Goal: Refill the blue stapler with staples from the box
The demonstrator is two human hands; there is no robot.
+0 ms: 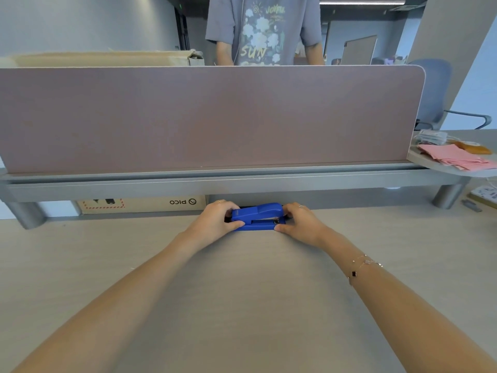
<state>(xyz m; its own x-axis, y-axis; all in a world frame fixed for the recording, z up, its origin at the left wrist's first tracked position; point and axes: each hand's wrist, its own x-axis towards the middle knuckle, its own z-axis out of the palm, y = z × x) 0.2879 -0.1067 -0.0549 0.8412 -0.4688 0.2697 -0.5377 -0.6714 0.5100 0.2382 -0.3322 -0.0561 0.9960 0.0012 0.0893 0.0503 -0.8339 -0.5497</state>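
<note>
The blue stapler (258, 215) lies closed on the desk (242, 292), far from me, close under the raised shelf. My left hand (215, 219) grips its left, rear end with thumb in front and fingers behind. My right hand (298, 220) holds the right end, where the metal staple mouth shows. Both arms are stretched out forward. I see no staple box in view.
A mauve divider panel (209, 117) stands on a grey shelf rail (215, 184) just behind the stapler. A cardboard box marked PICO (145, 204) sits under the shelf at left. Pink papers (457, 157) lie at far right. A person (263, 30) stands behind the divider.
</note>
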